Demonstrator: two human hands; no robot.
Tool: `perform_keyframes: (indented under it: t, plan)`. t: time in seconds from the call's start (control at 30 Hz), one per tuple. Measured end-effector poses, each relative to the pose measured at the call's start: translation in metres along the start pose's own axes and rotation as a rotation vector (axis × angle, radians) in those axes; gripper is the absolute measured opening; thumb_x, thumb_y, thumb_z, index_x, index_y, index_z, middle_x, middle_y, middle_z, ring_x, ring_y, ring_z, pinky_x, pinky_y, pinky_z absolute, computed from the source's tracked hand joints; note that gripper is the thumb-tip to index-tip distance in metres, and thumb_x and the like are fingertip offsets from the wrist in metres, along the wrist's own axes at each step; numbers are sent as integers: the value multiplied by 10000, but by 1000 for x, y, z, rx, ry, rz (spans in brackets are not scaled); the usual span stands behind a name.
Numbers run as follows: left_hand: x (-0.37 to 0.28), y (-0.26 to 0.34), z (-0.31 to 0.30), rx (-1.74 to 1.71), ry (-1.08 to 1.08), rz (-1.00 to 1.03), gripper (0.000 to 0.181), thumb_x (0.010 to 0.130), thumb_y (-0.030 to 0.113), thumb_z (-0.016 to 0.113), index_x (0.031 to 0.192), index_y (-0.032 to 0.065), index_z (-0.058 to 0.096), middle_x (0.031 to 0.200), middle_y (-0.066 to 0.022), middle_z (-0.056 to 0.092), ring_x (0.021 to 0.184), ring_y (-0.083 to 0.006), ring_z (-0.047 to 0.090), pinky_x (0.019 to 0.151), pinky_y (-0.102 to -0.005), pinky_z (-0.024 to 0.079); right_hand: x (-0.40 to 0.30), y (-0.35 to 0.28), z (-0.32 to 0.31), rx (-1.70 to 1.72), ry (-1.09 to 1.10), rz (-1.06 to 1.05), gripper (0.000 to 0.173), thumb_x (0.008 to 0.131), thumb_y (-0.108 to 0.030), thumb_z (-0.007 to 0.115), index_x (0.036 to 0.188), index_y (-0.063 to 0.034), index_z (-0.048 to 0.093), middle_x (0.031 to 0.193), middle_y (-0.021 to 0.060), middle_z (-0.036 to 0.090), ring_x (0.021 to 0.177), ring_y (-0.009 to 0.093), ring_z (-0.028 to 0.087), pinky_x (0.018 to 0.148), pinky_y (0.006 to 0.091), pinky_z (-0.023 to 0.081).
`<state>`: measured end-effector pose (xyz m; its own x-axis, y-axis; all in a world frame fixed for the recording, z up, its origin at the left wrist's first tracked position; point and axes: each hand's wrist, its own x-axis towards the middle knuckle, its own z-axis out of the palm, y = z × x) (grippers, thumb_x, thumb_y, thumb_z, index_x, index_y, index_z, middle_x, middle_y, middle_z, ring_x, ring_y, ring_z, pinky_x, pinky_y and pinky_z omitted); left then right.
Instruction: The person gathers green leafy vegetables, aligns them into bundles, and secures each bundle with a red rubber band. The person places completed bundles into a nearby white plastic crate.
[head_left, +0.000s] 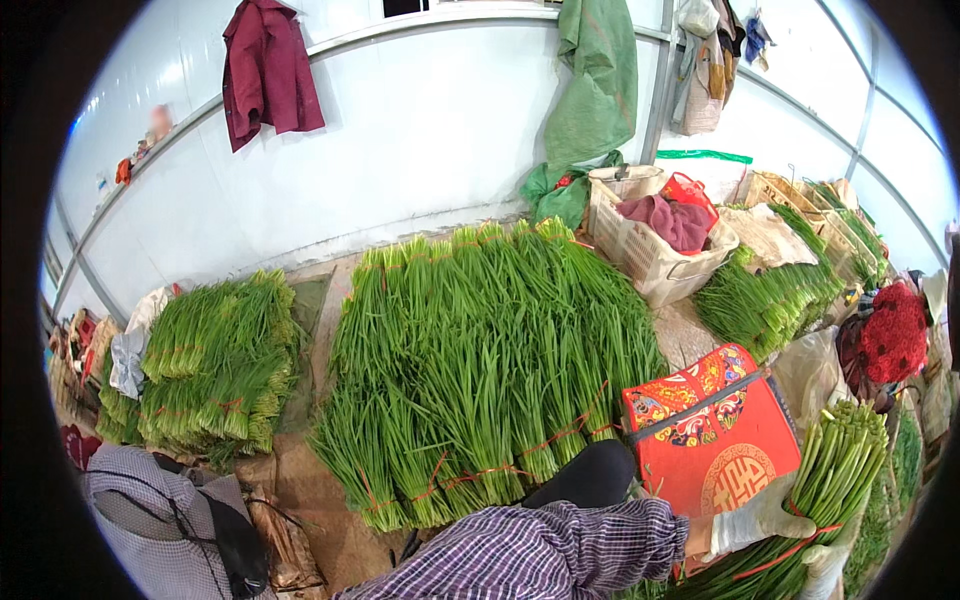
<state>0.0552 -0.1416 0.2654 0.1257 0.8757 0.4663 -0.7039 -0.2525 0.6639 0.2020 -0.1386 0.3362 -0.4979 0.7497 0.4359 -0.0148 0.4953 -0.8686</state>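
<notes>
My left hand (757, 519), in a white glove below a plaid sleeve (517, 551), grips a thick bundle of garlic chives (840, 457) at lower right. A red tie (787, 551) crosses the bundle beside the fingers. The pale cut stem ends point up and the leaves run down to the left. My right hand (823, 566), also gloved, rests against the bundle lower down. The bottom rim cuts it off, so its grip is hidden. Behind the left hand is a red cloth piece (705, 435) with an ornate pattern, next to my dark-clad knee (592, 469).
Many tied chive bundles (487, 345) lie in rows ahead, with more stacked chives (225, 352) at left. A plastic crate (645, 247) holding cloth stands behind. More chives (772, 285) lie at right. A checked garment (150, 510) is at lower left. A jacket (270, 75) hangs on the wall.
</notes>
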Motion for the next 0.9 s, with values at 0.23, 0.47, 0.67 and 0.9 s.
perform_keyframes:
  t: [0.23,0.47,0.67,0.9]
  plan:
    - [-9,72,-37,-263,106,48,710,737,224,768,1310,-15,424,1266,-98,531,1171,-221,508,1037,-400,377,-125,78,30,-178,-72,520,635,768,-176,731,1297,3,429,1133,94,558,983,186,551,844,325,467]
    - [-31,278,-92,550,396,742,598,685,233,812,1183,40,542,1102,-53,622,971,-171,605,874,-341,507,-229,164,14,-231,-90,810,348,853,-53,624,1193,-8,569,850,22,626,685,78,537,606,222,460]
    - [-108,420,-98,1811,461,499,760,620,261,854,1234,7,485,1158,-104,579,1049,-242,571,938,-365,460,-225,185,17,-469,-227,654,358,845,-76,640,1183,14,568,883,67,647,761,134,568,699,258,475]
    - [-245,392,-159,2587,-89,-117,920,443,255,879,1260,92,491,1179,-132,555,1154,-308,514,1025,-564,319,-179,172,68,-631,-386,828,450,744,-132,733,1151,1,592,915,140,686,817,205,654,757,309,506]
